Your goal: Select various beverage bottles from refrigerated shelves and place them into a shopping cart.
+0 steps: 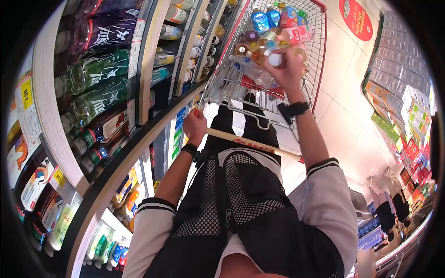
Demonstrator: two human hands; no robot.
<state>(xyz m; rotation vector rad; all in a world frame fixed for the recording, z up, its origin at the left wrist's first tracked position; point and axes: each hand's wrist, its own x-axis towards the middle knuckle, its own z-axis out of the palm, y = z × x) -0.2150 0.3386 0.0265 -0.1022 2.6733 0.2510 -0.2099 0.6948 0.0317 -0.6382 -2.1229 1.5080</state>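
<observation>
A wire shopping cart (pixel 320 60) with a red rim stands in front of me, holding several bottles. My left hand (pixel 194 126) is closed round the left end of the cart's pale handle bar (pixel 245 142). Over the cart basket, my right hand (pixel 288 72) grips a bottle with a white cap (pixel 275 59); the fingers wrap round its upper part. Beside that hand lie a clear bottle (pixel 248 66) and a pink-labelled bottle (pixel 298 34). Blue-labelled bottles (pixel 260 21) are at the far end of the basket.
Shelves of drink bottles (pixel 99 69) with price tags run along the left, their edge close to my left hand. Stacked packaged goods (pixel 398 69) stand on the right. A round red floor sticker (pixel 355 19) lies beyond the cart. Another person (pixel 384 211) is at the lower right.
</observation>
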